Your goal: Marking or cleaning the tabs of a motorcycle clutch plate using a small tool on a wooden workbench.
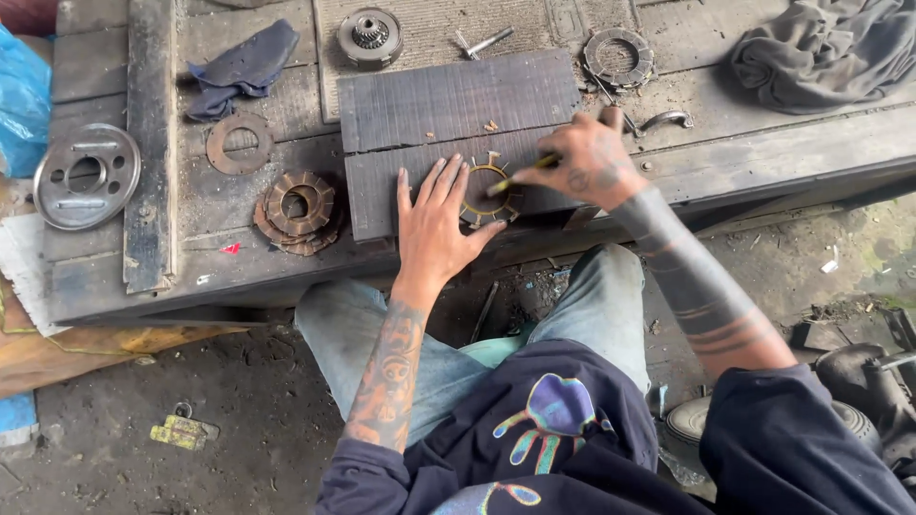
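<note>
While the person sits by the old wooden bench [725, 153], both hands are busy on a dark board [448, 105] that lies on top of it. The left hand [437, 224] is flat and open, with its fingers spread out, and it presses down on the board. Its thumb touches the edge of a thin ring with little teeth [489, 195], which lies on the board near the front edge. The right hand [584, 162] is closed around a thin tool with a yellow part [520, 178]. The tip of the tool rests on the ring.

To the left of the board sits a stack of brown toothed rings [298, 210]. Just above the stack lies one flat rusty ring [239, 143]. Farther left is a round silver metal plate [87, 176] with holes in it. A dark blue rag [239, 67] lies near the back. A round gear part [369, 38] and another ring-shaped part [618, 57] sit at the back too. A grey cloth [821, 48] is bunched up in the far right corner.
</note>
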